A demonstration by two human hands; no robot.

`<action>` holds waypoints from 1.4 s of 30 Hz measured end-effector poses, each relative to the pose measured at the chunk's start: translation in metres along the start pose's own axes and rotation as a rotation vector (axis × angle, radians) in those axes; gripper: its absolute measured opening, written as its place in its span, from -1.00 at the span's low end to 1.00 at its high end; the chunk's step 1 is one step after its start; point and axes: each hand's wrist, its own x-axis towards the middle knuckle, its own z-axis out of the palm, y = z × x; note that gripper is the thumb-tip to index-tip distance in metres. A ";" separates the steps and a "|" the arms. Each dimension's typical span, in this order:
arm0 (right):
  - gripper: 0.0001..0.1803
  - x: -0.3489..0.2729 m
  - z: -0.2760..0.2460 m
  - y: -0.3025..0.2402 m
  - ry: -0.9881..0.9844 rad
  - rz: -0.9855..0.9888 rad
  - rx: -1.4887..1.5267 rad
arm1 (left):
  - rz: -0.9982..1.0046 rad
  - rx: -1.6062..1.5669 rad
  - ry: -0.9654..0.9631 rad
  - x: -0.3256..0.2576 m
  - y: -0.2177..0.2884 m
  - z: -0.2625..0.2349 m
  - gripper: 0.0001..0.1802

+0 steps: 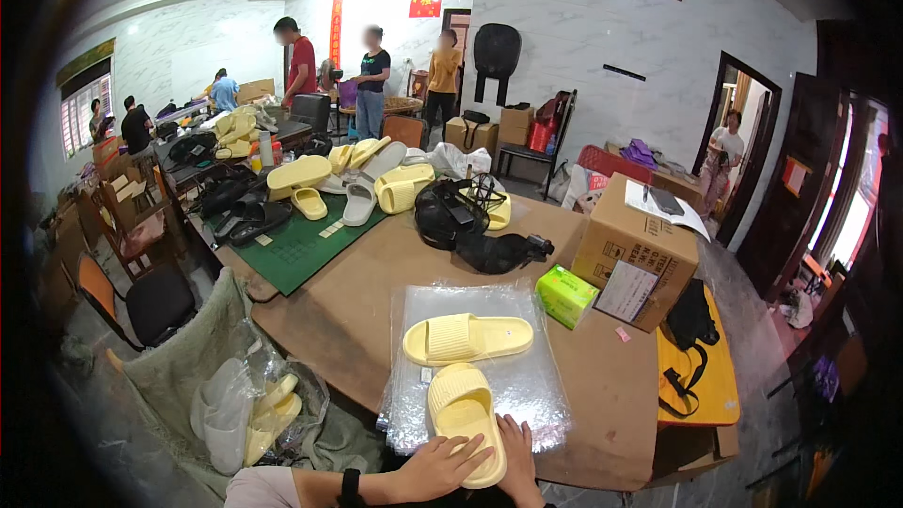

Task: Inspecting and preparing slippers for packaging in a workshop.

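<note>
My left hand (440, 467)'s fingers lie loosely over the near yellow slipper (461, 395); right hand (515, 461)'s half hidden beside its heel, so can't tell if either's gripping.

Two pale-yellow open-toed slippers (503, 336) look like matt plastic with ribbed straps (449, 339); the flat clear plastic bags (531, 381) are glossy; the boxy brown carton (602, 240) is matt cardboard.

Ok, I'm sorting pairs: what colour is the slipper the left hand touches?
The slipper is pale yellow; see the head view.
</note>
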 end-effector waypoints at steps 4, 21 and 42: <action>-0.33 0.001 -0.003 -0.002 0.038 -0.030 0.072 | 0.009 0.056 0.027 0.007 0.005 0.004 -0.37; -0.43 -0.004 -0.012 -0.003 0.173 -0.024 0.456 | -0.493 -0.209 0.260 0.029 -0.072 0.003 -0.47; -0.51 -0.019 -0.015 0.008 0.166 0.020 0.889 | -1.145 -1.424 0.552 0.041 -0.176 0.048 -0.51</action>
